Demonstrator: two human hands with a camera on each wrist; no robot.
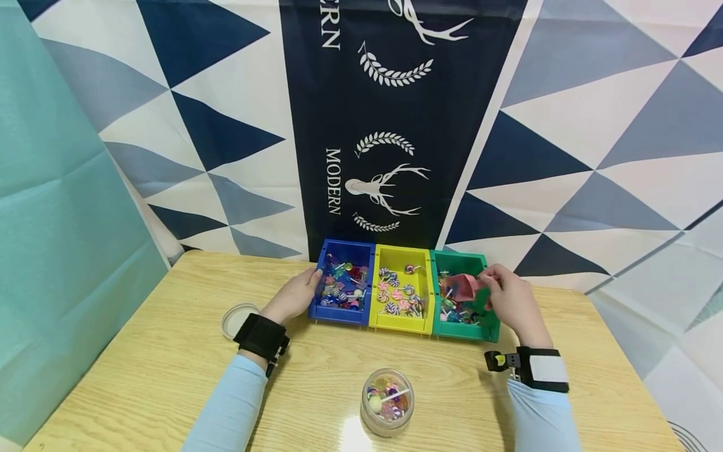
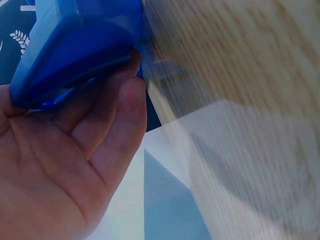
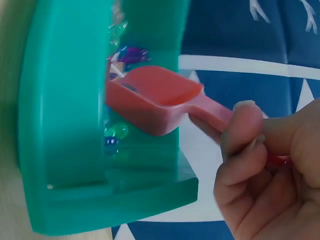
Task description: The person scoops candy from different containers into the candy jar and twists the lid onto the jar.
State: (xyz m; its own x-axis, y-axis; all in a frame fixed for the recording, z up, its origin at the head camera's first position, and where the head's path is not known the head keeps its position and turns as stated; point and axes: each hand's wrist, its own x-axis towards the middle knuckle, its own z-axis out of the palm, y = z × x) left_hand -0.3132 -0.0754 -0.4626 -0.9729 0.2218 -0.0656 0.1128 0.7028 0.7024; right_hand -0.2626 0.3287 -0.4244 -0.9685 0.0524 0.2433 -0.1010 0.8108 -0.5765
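In the head view my right hand [image 1: 511, 300] grips a pink scoop [image 1: 464, 287] by its handle. The scoop's bowl [image 3: 155, 95] dips into the green bin [image 3: 70, 120], among small shiny candies and beads. My left hand [image 1: 295, 294] holds the outer side of the blue bin [image 1: 341, 319]. From the left wrist, its fingers [image 2: 131, 107] reach under the bin's edge, with the thumb at the left, partly out of frame. A yellow bin [image 1: 402, 322] with swirl lollipops stands between the blue and green ones. The blue bin contains mixed small candies.
A glass jar [image 1: 387, 424] partly filled with candies and a lollipop stands near the front of the wooden table [image 1: 316, 376]. A round lid [image 1: 233, 321] lies beside my left wrist. Behind the bins hangs a patterned cloth [image 1: 367, 113].
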